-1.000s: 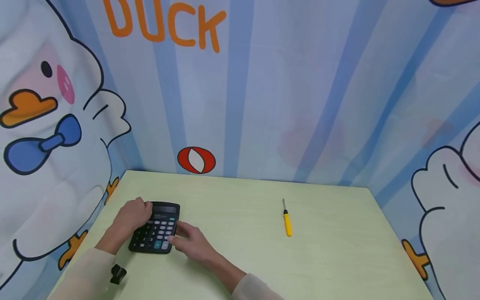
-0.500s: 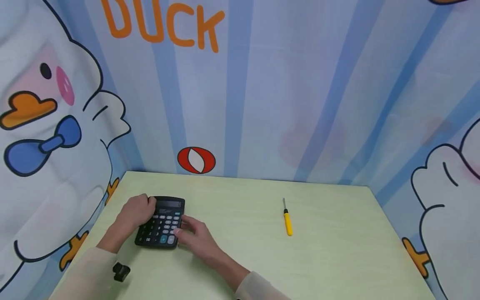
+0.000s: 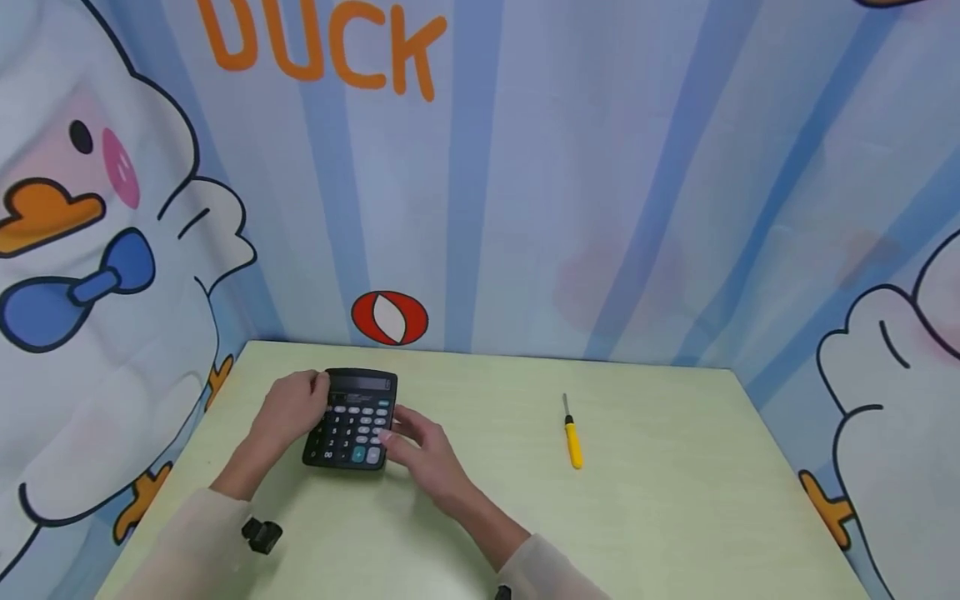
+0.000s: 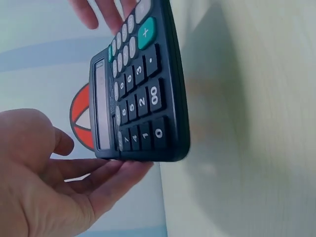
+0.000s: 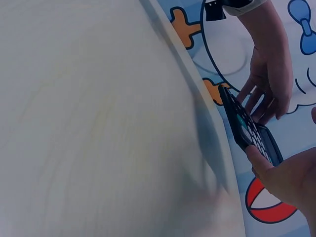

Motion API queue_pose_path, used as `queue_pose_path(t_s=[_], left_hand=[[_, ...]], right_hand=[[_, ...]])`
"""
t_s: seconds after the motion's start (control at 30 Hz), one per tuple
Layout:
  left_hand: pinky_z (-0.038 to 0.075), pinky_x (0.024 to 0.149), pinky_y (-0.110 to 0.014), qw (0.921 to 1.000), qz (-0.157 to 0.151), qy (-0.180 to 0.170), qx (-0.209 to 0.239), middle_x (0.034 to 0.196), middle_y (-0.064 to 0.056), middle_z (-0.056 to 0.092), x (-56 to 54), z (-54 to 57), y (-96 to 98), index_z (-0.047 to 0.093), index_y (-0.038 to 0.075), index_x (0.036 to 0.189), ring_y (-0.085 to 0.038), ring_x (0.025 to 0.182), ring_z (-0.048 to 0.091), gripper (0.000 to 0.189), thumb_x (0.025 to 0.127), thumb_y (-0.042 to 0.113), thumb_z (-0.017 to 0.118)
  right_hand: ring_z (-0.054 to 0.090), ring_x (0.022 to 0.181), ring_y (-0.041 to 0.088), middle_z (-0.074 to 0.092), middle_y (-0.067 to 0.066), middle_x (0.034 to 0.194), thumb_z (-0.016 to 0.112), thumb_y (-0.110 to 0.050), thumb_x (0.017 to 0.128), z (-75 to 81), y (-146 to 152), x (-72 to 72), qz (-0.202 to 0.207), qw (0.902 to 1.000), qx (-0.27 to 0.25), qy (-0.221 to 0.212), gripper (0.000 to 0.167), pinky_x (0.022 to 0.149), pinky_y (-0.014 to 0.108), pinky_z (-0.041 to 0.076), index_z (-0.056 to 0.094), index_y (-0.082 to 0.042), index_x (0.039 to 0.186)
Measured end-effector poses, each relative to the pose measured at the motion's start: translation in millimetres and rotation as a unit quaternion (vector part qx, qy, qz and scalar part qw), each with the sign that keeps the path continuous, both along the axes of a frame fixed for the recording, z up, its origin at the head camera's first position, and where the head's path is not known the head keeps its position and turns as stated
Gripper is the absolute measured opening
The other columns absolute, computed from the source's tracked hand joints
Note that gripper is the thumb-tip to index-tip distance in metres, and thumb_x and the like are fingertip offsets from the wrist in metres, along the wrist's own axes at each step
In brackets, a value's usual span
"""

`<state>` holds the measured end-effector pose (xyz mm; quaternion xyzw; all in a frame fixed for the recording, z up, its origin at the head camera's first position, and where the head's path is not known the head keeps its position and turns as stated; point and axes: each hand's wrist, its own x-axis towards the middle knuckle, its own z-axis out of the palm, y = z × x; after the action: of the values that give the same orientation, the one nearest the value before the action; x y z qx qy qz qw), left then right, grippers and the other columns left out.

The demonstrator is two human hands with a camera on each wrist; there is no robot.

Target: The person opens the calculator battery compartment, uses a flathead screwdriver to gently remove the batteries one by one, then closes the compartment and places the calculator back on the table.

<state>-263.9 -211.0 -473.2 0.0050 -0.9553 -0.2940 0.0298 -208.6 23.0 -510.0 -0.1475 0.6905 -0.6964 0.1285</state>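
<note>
A black desk calculator (image 3: 351,421) is held between both hands over the left part of the table, its keys and display facing up. My left hand (image 3: 292,408) grips its left edge near the display; in the left wrist view the fingers (image 4: 111,182) reach under that edge. Opposite, my right hand (image 3: 435,462) holds the right edge, with the thumb (image 5: 256,158) on the key side and the other fingers mostly hidden behind. The calculator is raised, and its shadow falls on the tabletop in the left wrist view.
A screwdriver (image 3: 573,442) with a yellow handle lies on the pale table (image 3: 675,500), to the right of the hands. A fabric backdrop (image 3: 525,167) with duck prints rises along the table's back and sides. A small black device (image 3: 262,536) sits at the left sleeve.
Both hands have carried the calculator to the right and toward the back of the table, keeping their grip. The screwdriver has stayed in place.
</note>
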Motion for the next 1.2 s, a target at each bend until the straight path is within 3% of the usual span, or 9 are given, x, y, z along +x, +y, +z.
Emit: queue_pose_path(t_s=[0.1, 0.17, 0.27, 0.37, 0.57, 0.8, 1.2], left_hand=[[0.038, 0.056, -0.034, 0.9996, 0.01, -0.004, 0.026, 0.067, -0.007, 0.048, -3.5, 1.6, 7.0, 0.06, 0.002, 0.084, -0.023, 0.062, 0.048, 0.045, 0.113, 0.027, 0.036], [0.041, 0.058, -0.035, 0.9991, 0.016, -0.007, 0.04, 0.071, -0.01, 0.054, -4.6, 1.2, 12.2, 0.067, -0.002, 0.096, -0.024, 0.067, 0.052, 0.046, 0.113, 0.028, 0.036], [0.053, 0.068, -0.04, 0.9982, 0.021, -0.007, 0.056, 0.093, -0.019, 0.07, -4.9, 1.2, 20.7, 0.07, -0.008, 0.123, -0.029, 0.082, 0.062, 0.051, 0.113, 0.029, 0.037], [0.057, 0.077, -0.043, 0.997, 0.023, -0.003, 0.074, 0.112, -0.022, 0.074, -6.2, 1.7, 30.1, 0.065, -0.01, 0.136, -0.031, 0.093, 0.066, 0.055, 0.113, 0.031, 0.036], [0.049, 0.062, -0.032, 0.9927, 0.024, -0.009, 0.118, 0.095, -0.014, 0.071, -10.1, 5.2, 52.4, 0.069, -0.003, 0.134, -0.023, 0.077, 0.063, 0.054, 0.114, 0.035, 0.036], [0.053, 0.064, -0.03, 0.9881, 0.022, -0.01, 0.152, 0.106, -0.015, 0.073, -9.8, 3.7, 76.5, 0.07, 0.0, 0.136, -0.022, 0.077, 0.069, 0.052, 0.113, 0.035, 0.039], [0.055, 0.071, -0.034, 0.9865, 0.018, -0.011, 0.162, 0.111, -0.014, 0.075, -20.1, -22.1, 120.0, 0.072, 0.0, 0.134, -0.024, 0.088, 0.065, 0.046, 0.11, 0.029, 0.045]], right_hand=[[0.048, 0.146, 0.035, 0.05, 0.017, 0.159, 0.062, -0.028, 0.108, 1.5, 9, -4.0, -0.018, 0.9998, -0.005, -0.008, 0.063, 0.104, 0.039, 0.056, 0.043, 0.001, 0.16], [0.047, 0.147, 0.036, 0.047, 0.018, 0.161, 0.062, -0.027, 0.108, 2.1, 15, -6.8, -0.026, 0.9995, -0.008, -0.013, 0.064, 0.104, 0.04, 0.055, 0.041, 0.002, 0.16], [0.046, 0.148, 0.038, 0.045, 0.02, 0.162, 0.062, -0.024, 0.108, 3.9, 25, -10.3, -0.036, 0.999, -0.015, -0.023, 0.064, 0.106, 0.043, 0.054, 0.039, 0.004, 0.161], [0.046, 0.148, 0.039, 0.044, 0.022, 0.162, 0.06, -0.022, 0.109, 7.0, 37, -13.7, -0.047, 0.9982, -0.022, -0.03, 0.063, 0.106, 0.046, 0.053, 0.037, 0.005, 0.161], [0.047, 0.147, 0.039, 0.046, 0.023, 0.161, 0.058, -0.022, 0.11, 13.8, 63, -20.7, -0.075, 0.9964, -0.019, -0.036, 0.061, 0.106, 0.048, 0.054, 0.038, 0.005, 0.161], [0.05, 0.144, 0.038, 0.047, 0.021, 0.16, 0.061, -0.022, 0.109, 9.7, 84, -26.4, -0.096, 0.9948, 0.014, -0.032, 0.061, 0.105, 0.046, 0.054, 0.04, 0.003, 0.16], [0.055, 0.14, 0.039, 0.05, 0.023, 0.157, 0.06, -0.02, 0.109, 1.3, 119, -29.0, -0.141, 0.9874, 0.058, -0.042, 0.059, 0.102, 0.047, 0.057, 0.041, 0.006, 0.158]])
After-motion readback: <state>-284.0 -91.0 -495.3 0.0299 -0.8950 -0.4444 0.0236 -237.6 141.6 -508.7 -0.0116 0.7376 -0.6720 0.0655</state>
